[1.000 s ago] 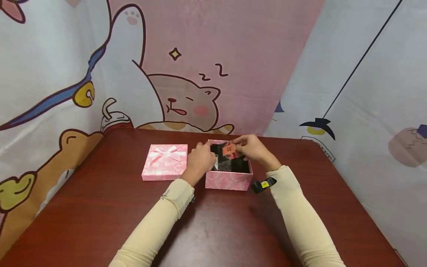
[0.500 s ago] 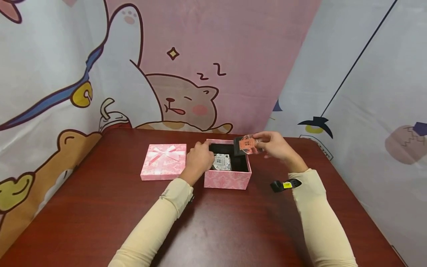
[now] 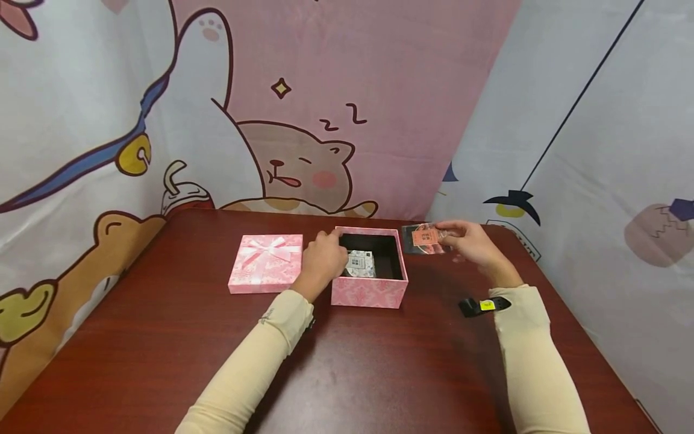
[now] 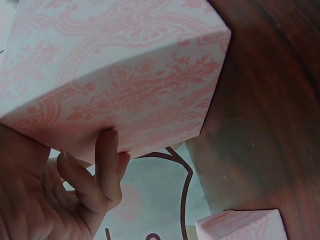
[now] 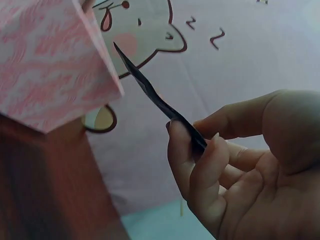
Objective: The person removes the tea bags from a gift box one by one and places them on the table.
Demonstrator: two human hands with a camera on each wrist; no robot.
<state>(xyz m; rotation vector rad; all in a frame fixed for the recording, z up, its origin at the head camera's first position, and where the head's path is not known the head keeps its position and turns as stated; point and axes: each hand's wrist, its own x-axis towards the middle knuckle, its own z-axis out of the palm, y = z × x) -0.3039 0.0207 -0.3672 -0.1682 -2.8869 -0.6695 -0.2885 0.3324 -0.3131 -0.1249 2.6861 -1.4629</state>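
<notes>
I see a dk red-brown tbl [image 3: 379,361], wood-grained, shiny nr the middle. On its far half I count 2 things: a pink box [image 3: 369,293], patterned, upright, open-topped, abt ctr; & L of it, a bit apart, a matching pink lid [image 3: 260,280] lying flat, bow [image 3: 271,246] up.

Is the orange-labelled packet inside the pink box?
No, the right hand holds the packet outside the box, to its right.
</notes>
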